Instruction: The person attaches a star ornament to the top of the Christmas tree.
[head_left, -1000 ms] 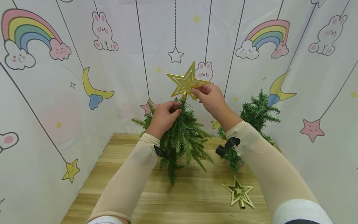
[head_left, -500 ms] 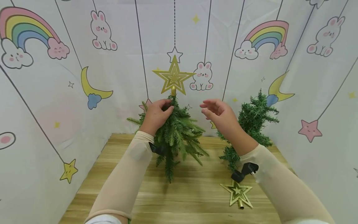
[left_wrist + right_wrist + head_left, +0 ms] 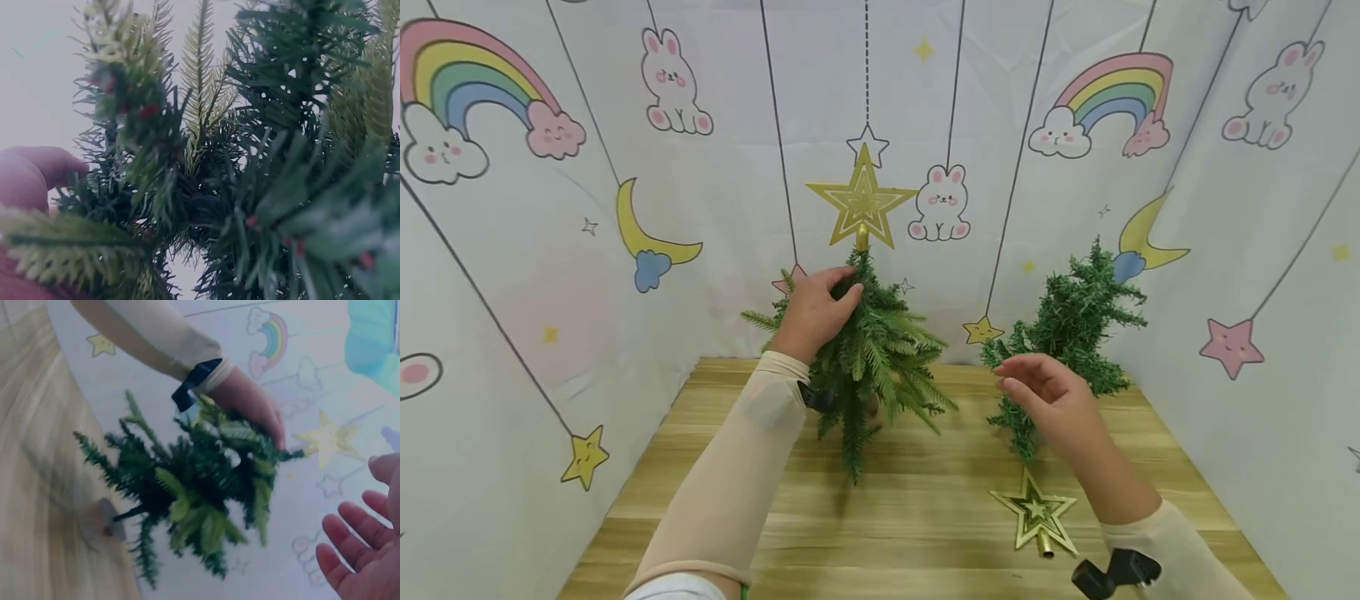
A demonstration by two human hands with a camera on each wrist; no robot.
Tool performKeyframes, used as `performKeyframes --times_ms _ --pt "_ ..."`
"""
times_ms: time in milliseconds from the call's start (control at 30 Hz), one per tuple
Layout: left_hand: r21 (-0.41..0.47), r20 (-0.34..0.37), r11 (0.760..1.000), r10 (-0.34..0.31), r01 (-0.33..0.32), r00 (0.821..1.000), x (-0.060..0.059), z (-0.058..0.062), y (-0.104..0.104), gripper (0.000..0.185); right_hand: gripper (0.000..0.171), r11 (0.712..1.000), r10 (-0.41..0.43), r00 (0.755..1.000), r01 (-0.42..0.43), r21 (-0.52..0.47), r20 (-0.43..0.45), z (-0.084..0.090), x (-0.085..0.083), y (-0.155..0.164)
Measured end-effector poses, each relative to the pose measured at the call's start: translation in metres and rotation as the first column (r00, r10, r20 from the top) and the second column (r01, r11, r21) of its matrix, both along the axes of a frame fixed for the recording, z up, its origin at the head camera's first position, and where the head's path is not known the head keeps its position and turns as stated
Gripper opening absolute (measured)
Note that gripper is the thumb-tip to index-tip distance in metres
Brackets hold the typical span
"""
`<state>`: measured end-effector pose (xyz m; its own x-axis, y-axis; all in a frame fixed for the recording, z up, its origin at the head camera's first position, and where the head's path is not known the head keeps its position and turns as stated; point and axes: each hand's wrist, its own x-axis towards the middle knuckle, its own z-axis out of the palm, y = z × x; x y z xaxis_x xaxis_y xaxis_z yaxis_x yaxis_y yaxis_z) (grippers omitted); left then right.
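Observation:
A small artificial Christmas tree (image 3: 880, 350) stands upright on the table, with a gold star tree topper (image 3: 863, 200) sitting on its tip. My left hand (image 3: 816, 308) pinches the tree's upper part between thumb and fingers, just below the topper. Branches (image 3: 206, 156) fill the left wrist view and hide most of that hand's fingertips. My right hand (image 3: 1048, 396) holds nothing; its fingers are loosely bent in the air in front of a second green tree (image 3: 1078, 312). Below it, another gold star topper (image 3: 1036, 510) lies flat on the table, its socket toward me.
The wooden table (image 3: 850, 550) carries both trees. In the right wrist view, the first tree's round base (image 3: 103, 525) rests on it. A printed cloth backdrop (image 3: 730, 192) with rainbows, rabbits and stars encloses the back and sides.
My right hand has let go of the topper on the tree and moved down and right, toward the lying star. My left hand stays at the treetop; the tree and topper have straightened, shifting slightly left.

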<state>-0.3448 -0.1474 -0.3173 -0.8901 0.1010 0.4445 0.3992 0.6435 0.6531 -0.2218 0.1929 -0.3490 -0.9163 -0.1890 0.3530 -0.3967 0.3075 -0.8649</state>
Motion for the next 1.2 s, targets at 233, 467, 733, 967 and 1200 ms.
performKeyframes --times_ms 233,467,733,967,1200 --pt "-0.021 0.058 1.000 -0.021 0.022 0.998 -0.001 -0.003 -0.005 0.047 0.041 0.993 -0.084 0.986 0.094 -0.066 0.144 -0.039 0.013 0.030" --pt "-0.005 0.067 1.000 -0.021 0.021 0.998 -0.001 -0.006 -0.006 0.045 0.046 0.977 -0.169 0.969 0.189 -0.100 0.181 -0.068 0.019 0.053" --pt "0.033 -0.210 0.998 0.055 -0.050 0.976 0.010 0.002 0.003 0.033 0.043 0.931 -0.363 0.915 0.352 0.095 0.177 -0.110 0.021 0.085" --pt "0.084 -0.353 0.994 -0.037 0.071 0.935 0.032 0.023 0.039 0.026 0.068 0.839 -0.412 0.871 0.248 0.484 0.267 -0.155 0.012 0.113" --pt "0.134 -0.320 0.942 -0.252 0.306 0.914 0.039 0.039 0.093 0.023 0.101 0.765 -0.417 0.848 0.134 0.630 0.326 -0.185 0.020 0.114"
